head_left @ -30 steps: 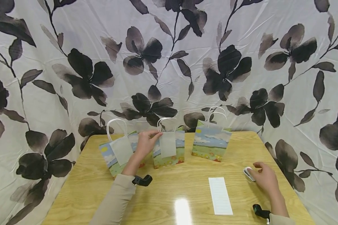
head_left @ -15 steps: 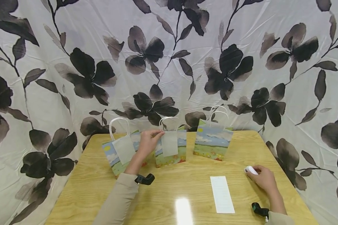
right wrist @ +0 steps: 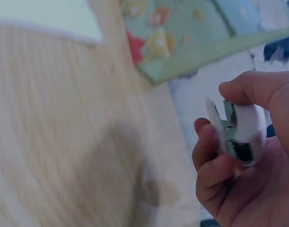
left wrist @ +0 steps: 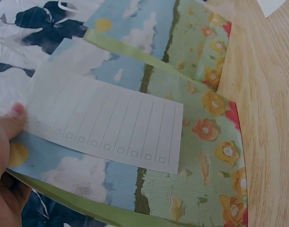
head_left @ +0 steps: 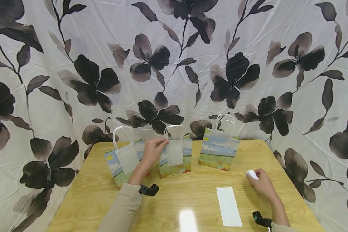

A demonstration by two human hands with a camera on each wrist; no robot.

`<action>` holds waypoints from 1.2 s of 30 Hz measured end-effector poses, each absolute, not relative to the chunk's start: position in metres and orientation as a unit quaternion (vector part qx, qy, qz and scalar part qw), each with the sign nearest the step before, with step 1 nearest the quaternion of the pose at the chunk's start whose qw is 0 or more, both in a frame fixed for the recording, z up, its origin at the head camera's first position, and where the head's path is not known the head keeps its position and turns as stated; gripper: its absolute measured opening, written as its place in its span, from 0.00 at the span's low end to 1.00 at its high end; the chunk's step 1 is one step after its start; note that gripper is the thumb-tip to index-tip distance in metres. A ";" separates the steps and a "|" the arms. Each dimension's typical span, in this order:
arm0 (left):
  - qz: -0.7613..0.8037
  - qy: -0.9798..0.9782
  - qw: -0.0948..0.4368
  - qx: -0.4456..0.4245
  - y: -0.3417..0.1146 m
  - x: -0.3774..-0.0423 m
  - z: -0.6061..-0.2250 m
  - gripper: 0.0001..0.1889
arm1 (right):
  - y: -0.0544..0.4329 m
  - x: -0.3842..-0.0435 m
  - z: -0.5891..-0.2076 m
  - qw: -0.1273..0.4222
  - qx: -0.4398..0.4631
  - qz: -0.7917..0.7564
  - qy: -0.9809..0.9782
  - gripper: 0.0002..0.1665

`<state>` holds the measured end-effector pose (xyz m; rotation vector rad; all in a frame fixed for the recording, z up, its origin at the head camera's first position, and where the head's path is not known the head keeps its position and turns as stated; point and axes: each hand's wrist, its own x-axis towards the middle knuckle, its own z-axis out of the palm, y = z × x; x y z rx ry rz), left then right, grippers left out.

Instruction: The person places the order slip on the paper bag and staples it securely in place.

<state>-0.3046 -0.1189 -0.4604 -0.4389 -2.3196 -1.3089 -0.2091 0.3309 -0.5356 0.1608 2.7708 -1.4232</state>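
My left hand (head_left: 153, 150) pinches the top corner of a white checklist slip (head_left: 174, 154) together with the upper edge of the middle paper gift bag (head_left: 187, 155). The left wrist view shows the thumb over the lined slip (left wrist: 106, 127), which lies flat along the bag's painted front (left wrist: 205, 142). Off to the right, my right hand (head_left: 263, 186) holds a small white mini stapler (head_left: 252, 174) above the table. In the right wrist view the stapler (right wrist: 250, 123) sits between thumb and curled fingers, its jaw apart.
A left gift bag (head_left: 113, 161) carries another white slip (head_left: 127, 158) and is partly hidden by my left forearm. The right gift bag (head_left: 218, 153) stands upright at the back. One more checklist sheet (head_left: 229, 206) lies on the wooden table (head_left: 168, 203), before a floral cloth (head_left: 191, 80).
My right hand has taken the stapler up from the tabletop and brought it slightly left. The left hand keeps its pinch on the slip and bag.
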 end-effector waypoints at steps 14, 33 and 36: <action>-0.473 -0.834 0.227 -0.171 -0.120 -0.302 -0.463 0.08 | 0.253 -0.210 -0.508 0.144 -0.035 -0.589 0.794 0.35; -0.471 -0.831 0.242 -0.168 -0.120 -0.305 -0.467 0.06 | 0.162 -0.235 -0.479 0.084 -0.070 -0.653 0.749 0.28; -0.475 -0.831 0.240 -0.163 -0.121 -0.306 -0.466 0.06 | 0.148 -0.242 -0.469 0.083 -0.088 -0.643 0.756 0.28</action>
